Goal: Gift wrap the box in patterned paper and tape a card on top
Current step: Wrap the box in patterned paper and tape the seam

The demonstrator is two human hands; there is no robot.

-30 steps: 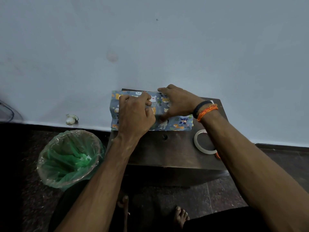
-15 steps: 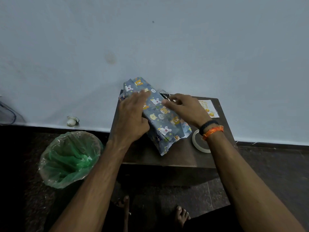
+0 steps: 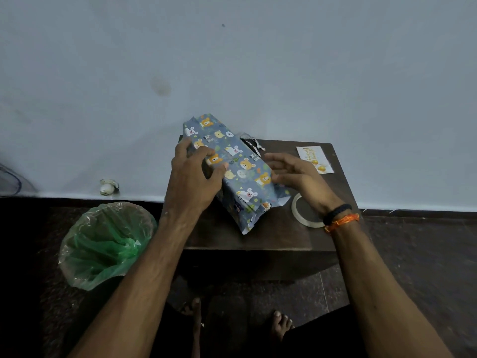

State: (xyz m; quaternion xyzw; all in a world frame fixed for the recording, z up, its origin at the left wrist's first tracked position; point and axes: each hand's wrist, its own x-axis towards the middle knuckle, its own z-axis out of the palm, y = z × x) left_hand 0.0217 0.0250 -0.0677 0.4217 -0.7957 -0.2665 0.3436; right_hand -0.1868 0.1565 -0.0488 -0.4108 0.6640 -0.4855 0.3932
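Observation:
The box [image 3: 240, 174], wrapped in blue paper printed with cartoon animals, lies diagonally on a small dark table [image 3: 273, 239], its near end loose and unfolded. My left hand [image 3: 193, 179] grips the box's left side, fingers over the far edge and thumb on top. On the box's right side my right hand [image 3: 294, 174] rests with fingers extended against it. A white greeting card [image 3: 313, 159] with gold print lies at the table's far right corner. A roll of clear tape [image 3: 296, 210] lies flat beside my right wrist.
A bin with a green liner [image 3: 103, 244] stands on the floor left of the table. A small white object [image 3: 108, 187] lies by the wall. Something pale and thin [image 3: 251, 144] pokes out behind the box. My bare feet [image 3: 281, 324] are under the table's front.
The box was turned from lying along the wall to a diagonal pose. My right hand came off the box's top and now rests against its right side, uncovering the card.

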